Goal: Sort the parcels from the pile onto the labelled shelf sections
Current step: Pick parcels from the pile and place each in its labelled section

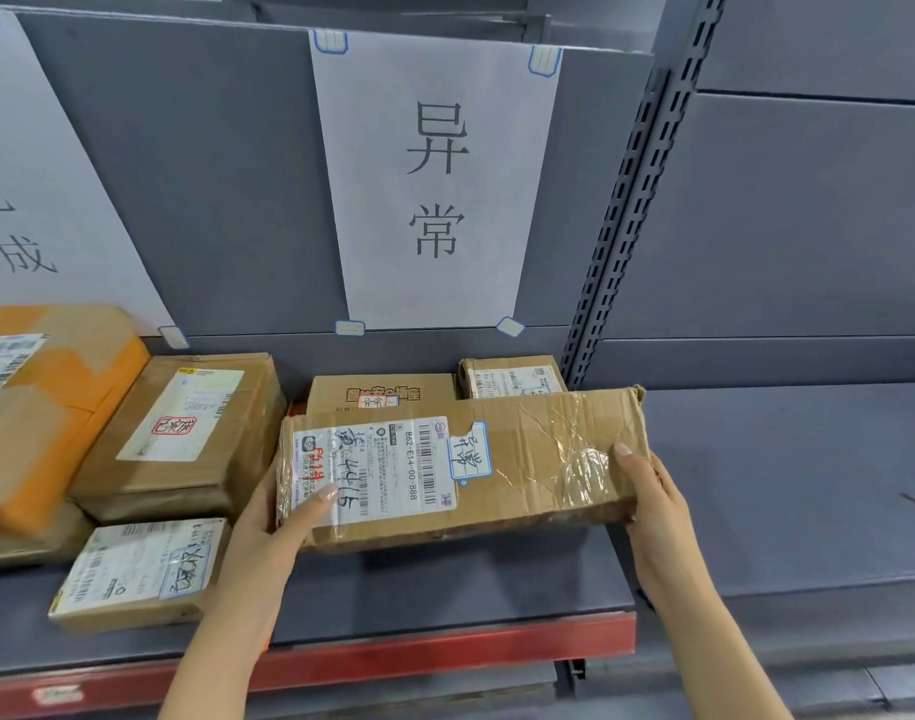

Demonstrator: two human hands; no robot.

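At the left of the grey metal shelf (445,589) lie an orange-taped cardboard parcel (45,407) and a brown white-labelled cardboard parcel (185,433). The left hand (268,532) and the right hand (653,511) have their fingers grasping the ends of a long crumpled brown cardboard box (523,459), below the white paper sign (434,179).

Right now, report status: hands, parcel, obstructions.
Left hand and right hand grip long taped parcel by its ends. Parcel below the 异常 sign. Directly behind it: printed box and small labelled box.
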